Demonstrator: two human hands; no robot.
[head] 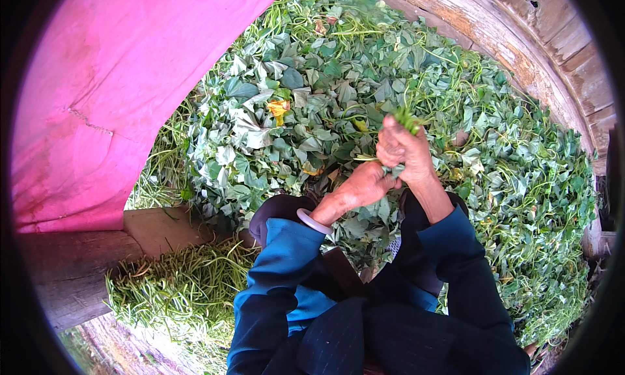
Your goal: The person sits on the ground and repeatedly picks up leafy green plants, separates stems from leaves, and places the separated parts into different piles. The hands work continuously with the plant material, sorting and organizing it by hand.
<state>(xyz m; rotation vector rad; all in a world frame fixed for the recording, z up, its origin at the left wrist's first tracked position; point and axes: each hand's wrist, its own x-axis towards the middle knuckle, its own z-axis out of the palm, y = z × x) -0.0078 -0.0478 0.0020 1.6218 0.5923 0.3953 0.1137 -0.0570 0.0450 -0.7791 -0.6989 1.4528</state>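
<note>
My right hand (404,148) is closed in a fist around a small bunch of green stems (409,120), whose blurred ends poke out above the thumb. Just below and to its left, my left hand (367,182) grips leaves (393,171) of the same bunch; a few pale stem ends stick out over its knuckles. The two hands nearly touch. Beneath them spreads a deep heap of green leafy vines (312,106), some leaves wilted, with a yellow leaf (279,110) among them. A pale bangle (314,221) circles my left wrist.
A pink cloth (107,92) hangs at the upper left. Below it lies a wooden beam (68,272) beside a pile of cut stems (180,282). A weathered timber (468,18) and plank wall (566,28) bound the heap at the upper right. My knees are close under my hands.
</note>
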